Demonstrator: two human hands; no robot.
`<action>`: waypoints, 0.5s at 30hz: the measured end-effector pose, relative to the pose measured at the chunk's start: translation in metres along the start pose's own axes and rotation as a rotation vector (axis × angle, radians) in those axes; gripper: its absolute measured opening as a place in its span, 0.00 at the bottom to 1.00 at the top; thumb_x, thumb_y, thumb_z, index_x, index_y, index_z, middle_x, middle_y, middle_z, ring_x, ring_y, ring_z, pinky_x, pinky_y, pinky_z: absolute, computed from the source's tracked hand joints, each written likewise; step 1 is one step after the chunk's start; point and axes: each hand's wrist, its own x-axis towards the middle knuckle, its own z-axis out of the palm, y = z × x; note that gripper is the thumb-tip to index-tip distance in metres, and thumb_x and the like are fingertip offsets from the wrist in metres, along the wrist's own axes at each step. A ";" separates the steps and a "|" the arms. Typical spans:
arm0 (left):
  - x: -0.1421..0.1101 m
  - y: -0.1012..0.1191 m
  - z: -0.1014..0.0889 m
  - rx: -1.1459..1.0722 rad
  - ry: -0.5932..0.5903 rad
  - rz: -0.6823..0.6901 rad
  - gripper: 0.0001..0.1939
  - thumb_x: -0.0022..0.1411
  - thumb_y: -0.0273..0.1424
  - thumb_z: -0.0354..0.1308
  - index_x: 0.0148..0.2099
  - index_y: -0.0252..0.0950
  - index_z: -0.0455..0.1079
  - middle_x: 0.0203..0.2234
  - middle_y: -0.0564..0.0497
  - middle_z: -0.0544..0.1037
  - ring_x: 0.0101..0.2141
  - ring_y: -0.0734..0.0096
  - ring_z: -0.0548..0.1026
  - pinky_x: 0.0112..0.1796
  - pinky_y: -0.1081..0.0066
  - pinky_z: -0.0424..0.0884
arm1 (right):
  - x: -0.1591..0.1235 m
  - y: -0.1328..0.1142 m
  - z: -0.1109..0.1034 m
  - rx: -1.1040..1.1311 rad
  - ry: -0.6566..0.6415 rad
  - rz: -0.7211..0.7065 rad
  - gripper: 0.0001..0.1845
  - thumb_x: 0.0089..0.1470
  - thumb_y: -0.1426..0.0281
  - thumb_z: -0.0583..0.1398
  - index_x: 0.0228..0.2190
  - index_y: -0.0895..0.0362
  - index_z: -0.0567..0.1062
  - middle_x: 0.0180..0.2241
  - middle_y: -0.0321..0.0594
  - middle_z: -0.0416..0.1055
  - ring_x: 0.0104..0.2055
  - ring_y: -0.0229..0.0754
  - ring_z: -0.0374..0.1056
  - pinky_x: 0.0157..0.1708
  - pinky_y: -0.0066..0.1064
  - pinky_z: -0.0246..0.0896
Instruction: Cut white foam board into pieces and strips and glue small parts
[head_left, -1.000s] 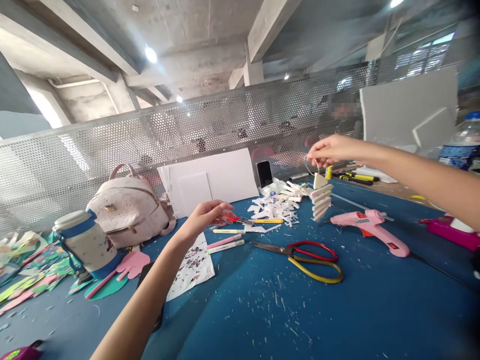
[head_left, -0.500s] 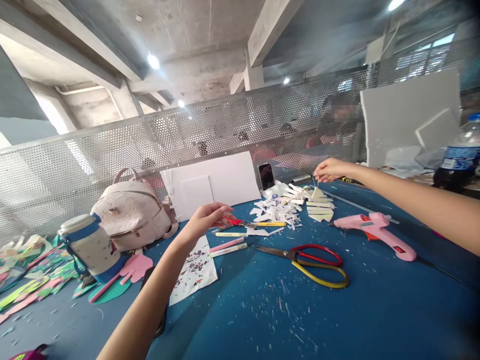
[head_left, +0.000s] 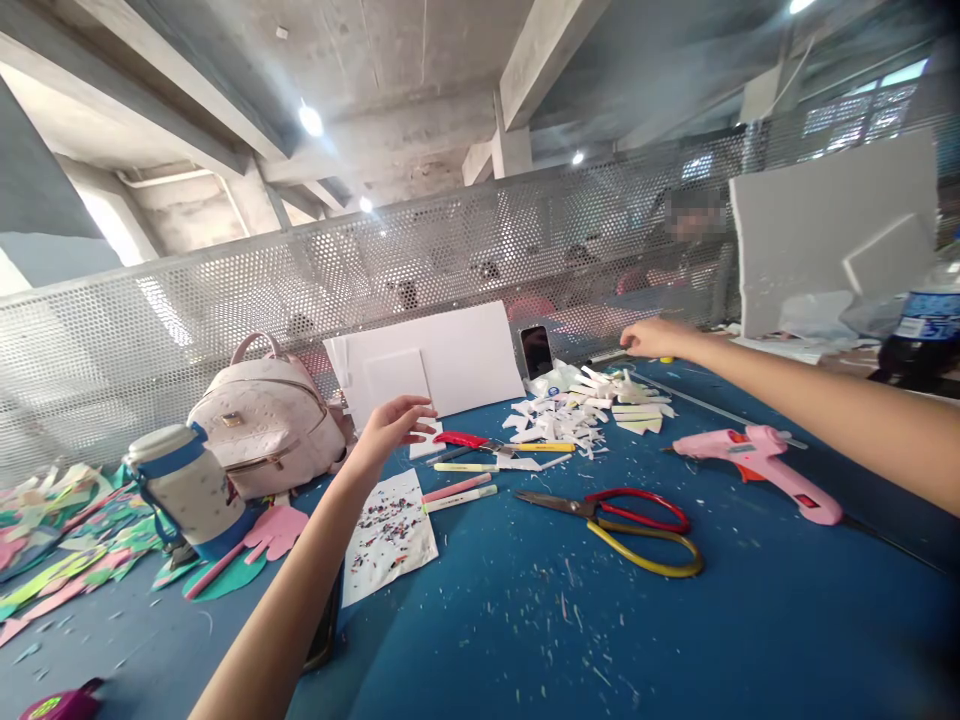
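Observation:
My left hand (head_left: 396, 425) hovers with its fingers apart and holds nothing, left of a small red-handled metal tool (head_left: 460, 440). Stretched toward the back right, my right hand (head_left: 649, 340) is above the table near the mesh panel. Its fingers are bent together, and whatever may be in them is hidden. White foam scraps (head_left: 559, 418) are heaped in front of it, beside pale yellow cut strips (head_left: 641, 413). Large scissors (head_left: 615, 520) with one red and one yellow handle lie nearer me. A pink glue gun (head_left: 761, 465) rests below my right forearm.
Markers (head_left: 461, 497) and a sheet with dark bits (head_left: 391, 535) lie left of centre. Behind stand a white board (head_left: 472, 360), a phone (head_left: 535, 352) and a perforated metal panel (head_left: 450, 260). A backpack (head_left: 262, 420) and a bottle (head_left: 184, 490) stand left.
My left hand has drawn back leftward from the red-handled tool, which stays on the table. My right hand has moved slightly away from the foam pieces; the thin strand below it no longer shows.

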 end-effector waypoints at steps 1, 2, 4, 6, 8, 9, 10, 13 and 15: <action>0.002 -0.003 -0.005 -0.016 0.035 -0.013 0.13 0.67 0.34 0.59 0.50 0.33 0.70 0.42 0.48 0.77 0.36 0.69 0.77 0.38 0.63 0.76 | 0.000 -0.005 0.001 -0.036 -0.041 -0.008 0.17 0.64 0.64 0.59 0.51 0.57 0.71 0.52 0.46 0.69 0.48 0.46 0.70 0.46 0.44 0.69; 0.004 -0.006 -0.010 -0.037 0.073 -0.025 0.13 0.67 0.34 0.59 0.51 0.33 0.69 0.44 0.47 0.77 0.37 0.68 0.77 0.39 0.63 0.76 | 0.000 -0.011 0.003 -0.068 -0.084 -0.024 0.16 0.64 0.64 0.59 0.51 0.57 0.71 0.51 0.46 0.69 0.48 0.46 0.70 0.46 0.44 0.69; 0.007 -0.012 -0.021 -0.082 0.156 -0.044 0.14 0.67 0.34 0.58 0.52 0.33 0.69 0.46 0.46 0.75 0.40 0.66 0.77 0.40 0.62 0.76 | -0.004 -0.030 0.008 -0.112 -0.157 -0.089 0.16 0.64 0.64 0.59 0.51 0.57 0.71 0.51 0.45 0.69 0.47 0.46 0.70 0.46 0.43 0.69; 0.011 -0.017 -0.032 -0.122 0.242 -0.054 0.15 0.68 0.34 0.58 0.53 0.34 0.68 0.47 0.46 0.75 0.41 0.65 0.77 0.41 0.61 0.76 | -0.016 -0.057 0.013 -0.137 -0.208 -0.194 0.16 0.64 0.64 0.59 0.50 0.58 0.71 0.50 0.45 0.70 0.47 0.46 0.70 0.46 0.44 0.69; 0.013 -0.022 -0.041 -0.150 0.311 -0.056 0.15 0.68 0.34 0.58 0.54 0.34 0.68 0.47 0.46 0.74 0.41 0.65 0.76 0.41 0.61 0.76 | -0.039 -0.090 0.017 -0.163 -0.239 -0.317 0.16 0.62 0.64 0.60 0.49 0.58 0.72 0.49 0.45 0.71 0.47 0.47 0.70 0.45 0.44 0.67; 0.014 -0.025 -0.045 -0.160 0.334 -0.055 0.15 0.68 0.34 0.58 0.54 0.34 0.68 0.47 0.46 0.74 0.41 0.65 0.76 0.41 0.61 0.76 | -0.054 -0.107 0.019 -0.175 -0.253 -0.375 0.14 0.61 0.66 0.60 0.48 0.56 0.73 0.49 0.45 0.72 0.46 0.48 0.70 0.43 0.42 0.66; 0.015 -0.026 -0.049 -0.168 0.351 -0.054 0.15 0.68 0.34 0.58 0.54 0.34 0.68 0.47 0.46 0.74 0.41 0.65 0.77 0.41 0.61 0.76 | -0.072 -0.123 0.021 -0.183 -0.271 -0.429 0.12 0.60 0.68 0.59 0.46 0.53 0.74 0.48 0.43 0.73 0.43 0.48 0.71 0.39 0.40 0.65; 0.015 -0.030 -0.055 -0.182 0.378 -0.041 0.15 0.68 0.34 0.58 0.54 0.34 0.68 0.47 0.46 0.75 0.41 0.65 0.77 0.41 0.61 0.76 | -0.129 -0.162 0.023 -0.212 -0.335 -0.536 0.07 0.58 0.69 0.58 0.33 0.53 0.77 0.33 0.41 0.77 0.32 0.46 0.71 0.29 0.36 0.58; 0.015 -0.032 -0.056 -0.181 0.391 -0.023 0.15 0.67 0.34 0.58 0.54 0.34 0.68 0.47 0.46 0.75 0.41 0.65 0.77 0.41 0.61 0.76 | -0.163 -0.173 0.025 -0.224 -0.403 -0.580 0.06 0.55 0.67 0.61 0.27 0.53 0.76 0.25 0.37 0.74 0.25 0.44 0.69 0.24 0.33 0.52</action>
